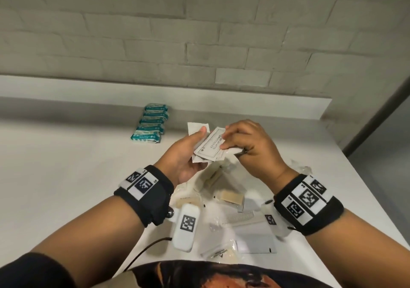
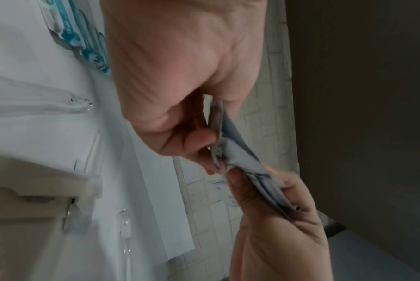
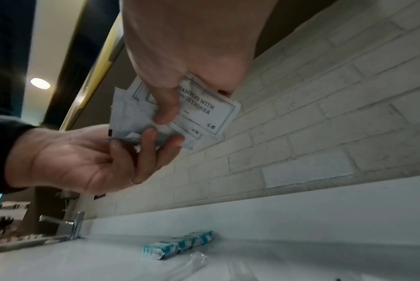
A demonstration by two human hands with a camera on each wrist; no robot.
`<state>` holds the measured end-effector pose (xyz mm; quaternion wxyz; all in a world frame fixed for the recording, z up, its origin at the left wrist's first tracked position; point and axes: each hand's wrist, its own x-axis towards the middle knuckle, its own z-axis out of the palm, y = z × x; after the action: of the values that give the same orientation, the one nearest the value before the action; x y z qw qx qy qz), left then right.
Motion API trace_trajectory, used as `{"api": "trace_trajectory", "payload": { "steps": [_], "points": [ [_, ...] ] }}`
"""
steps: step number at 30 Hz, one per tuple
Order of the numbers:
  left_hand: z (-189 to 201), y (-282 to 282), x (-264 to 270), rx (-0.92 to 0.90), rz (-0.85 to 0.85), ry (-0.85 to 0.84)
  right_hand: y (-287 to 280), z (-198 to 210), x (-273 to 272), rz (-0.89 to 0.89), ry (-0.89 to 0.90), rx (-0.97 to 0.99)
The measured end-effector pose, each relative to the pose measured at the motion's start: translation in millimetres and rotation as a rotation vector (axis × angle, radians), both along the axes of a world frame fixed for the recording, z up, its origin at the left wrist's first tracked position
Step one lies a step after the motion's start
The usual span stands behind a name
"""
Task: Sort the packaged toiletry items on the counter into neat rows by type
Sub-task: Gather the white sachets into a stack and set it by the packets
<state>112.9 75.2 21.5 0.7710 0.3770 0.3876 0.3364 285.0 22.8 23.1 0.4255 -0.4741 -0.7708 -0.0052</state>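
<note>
Shampoo sachets (image 1: 207, 145) fanned above counter (image 1: 66, 165), gripped by left hand (image 1: 188, 154); right hand (image 1: 248, 145) pinches top one (teal packets (image 1: 149, 124) rowed near back edge).

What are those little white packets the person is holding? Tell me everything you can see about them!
The white sachets are flat, thin, papery-looking packets, several bunched in a loose, uneven fan. The front one has a dark printed border and reads "shampoo with conditioner" in the right wrist view. They are held up in the air above the counter, not lying on it. The left hand grips them from below, and the right hand pinches the front one.
</note>
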Motion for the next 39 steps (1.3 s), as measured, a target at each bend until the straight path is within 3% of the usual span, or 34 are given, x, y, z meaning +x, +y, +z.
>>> {"api": "trace_trajectory", "payload": {
  "steps": [5,12,15,17,19,21,24,26,28,31,35,39],
  "points": [
    [-1.4,-6.0,-3.4,0.088,-0.148,-0.036,-1.9,-6.5,6.2,-0.04,-0.121,0.138],
    [-4.6,8.6,-10.5,0.021,0.052,-0.035,-6.0,-10.7,22.8,-0.118,-0.083,0.264],
    [-2.0,4.6,-12.9,-0.003,-0.081,-0.033,-6.0,-12.0,20.9,-0.128,-0.144,0.354],
    [-2.1,-0.7,-11.2,0.066,-0.217,-0.013,-4.6,-15.6,17.8,-0.102,-0.21,0.368],
    [-4.6,-3.6,-8.8,0.151,-0.228,0.027,-3.5,-18.9,20.0,-0.112,-0.218,0.307],
    [-5.9,-1.3,-10.0,0.186,-0.141,0.075,-4.6,-17.5,21.3,-0.153,0.014,0.122],
    [-9.2,6.6,-17.5,0.257,-0.083,0.165,-11.1,3.5,17.5,-0.225,0.585,-0.309],
    [-9.6,9.4,-20.6,0.332,-0.114,0.245,-9.8,16.1,24.1,-0.241,0.637,-0.444],
    [-7.1,7.8,-19.1,0.4,-0.175,0.308,-5.4,25.8,28.5,-0.112,0.665,-0.603],
    [-3.6,5.3,-11.5,0.403,-0.149,0.21,-3.2,27.2,20.2,0.07,0.741,-0.817],
    [-2.1,6.0,-14.5,0.272,-0.087,-0.04,-2.8,15.2,6.7,0.0,1.087,-0.747],
    [-9.3,2.7,-20.4,0.297,-0.152,0.039,-9.2,7.6,5.8,-0.002,1.133,-0.762]
  ]
}}
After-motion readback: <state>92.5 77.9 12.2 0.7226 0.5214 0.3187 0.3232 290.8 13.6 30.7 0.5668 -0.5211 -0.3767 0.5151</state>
